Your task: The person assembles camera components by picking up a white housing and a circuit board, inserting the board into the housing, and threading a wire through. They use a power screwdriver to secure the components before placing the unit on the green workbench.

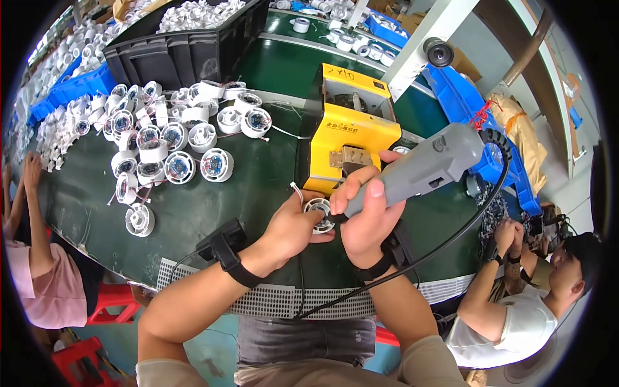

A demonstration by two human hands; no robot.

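My left hand (291, 227) is closed on a small round white housing (315, 207) with an open ring-shaped face, in front of me over the green table. A thin white-tipped wire sticks up beside my fingers. In my right hand (369, 226) is a grey electric screwdriver (422, 169), held tilted with its tip end down at the housing; whether the bit touches a screw is hidden. Just beyond my hands stands a yellow screw feeder (351, 132). To the left lie several white round housings (216, 165), some with circuit boards and wires showing.
A black crate (187, 58) heaped with white parts stands at the back left. Blue trays (461, 97) line the right. The screwdriver's black cable (445, 248) loops over my right forearm. A co-worker (516, 303) sits at right; another person's arm (35, 219) shows at left.
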